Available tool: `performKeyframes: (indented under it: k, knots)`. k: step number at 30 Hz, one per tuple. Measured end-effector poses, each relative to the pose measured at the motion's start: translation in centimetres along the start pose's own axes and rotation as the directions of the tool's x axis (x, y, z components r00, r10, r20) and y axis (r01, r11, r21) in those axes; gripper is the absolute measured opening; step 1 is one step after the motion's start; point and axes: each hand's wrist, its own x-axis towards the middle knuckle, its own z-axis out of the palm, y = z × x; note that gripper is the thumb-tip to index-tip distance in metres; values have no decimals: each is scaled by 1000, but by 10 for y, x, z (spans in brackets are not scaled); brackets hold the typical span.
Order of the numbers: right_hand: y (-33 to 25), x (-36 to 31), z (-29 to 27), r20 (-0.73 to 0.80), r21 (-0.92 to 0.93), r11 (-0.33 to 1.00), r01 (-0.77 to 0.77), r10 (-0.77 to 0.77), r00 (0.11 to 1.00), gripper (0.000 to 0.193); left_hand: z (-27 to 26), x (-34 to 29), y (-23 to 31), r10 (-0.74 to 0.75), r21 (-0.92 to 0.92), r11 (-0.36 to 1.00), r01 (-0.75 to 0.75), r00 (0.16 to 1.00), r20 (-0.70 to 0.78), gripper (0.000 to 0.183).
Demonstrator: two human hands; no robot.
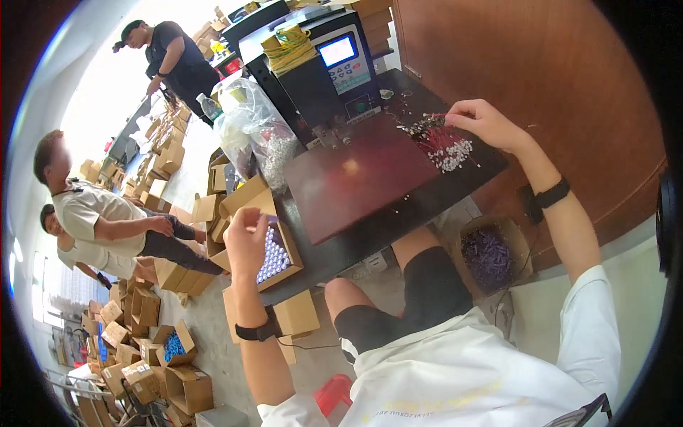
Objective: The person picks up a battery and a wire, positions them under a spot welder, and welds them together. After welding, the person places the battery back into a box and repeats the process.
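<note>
Lower centre: shirt (462, 356) lettering I half read. Mid-left: left hand (244, 240) gripping a blurred cell (270, 218). Upper right: right hand (484, 124) pinching leads (435, 115).

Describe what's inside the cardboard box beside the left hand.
The box holds close-set rows of pale-topped purple cylinders. The left hand hides part; anything beneath the visible layer is covered.

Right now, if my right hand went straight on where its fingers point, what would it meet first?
Most likely the pile of red-wired pieces, just ahead of your right hand, though its height above them is hard to judge.
</note>
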Motion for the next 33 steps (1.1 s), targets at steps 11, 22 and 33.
performKeyframes:
  k: [11, 22, 33]
  knots:
    - [-13, 54, 80, 175, 343, 924, -169, 114, 978, 21, 95, 24, 72, 61, -357, 933, -48, 998, 24, 24]
    - [18, 79, 96, 164, 467, 870, -160, 93, 982, 22, 116, 55, 77, 95, -314, 949, -34, 979, 181, 27]
    - [9, 84, 99, 154, 366, 919, -148, 97, 983, 23, 126, 58, 75, 124, -209, 974, -91, 981, 150, 30]
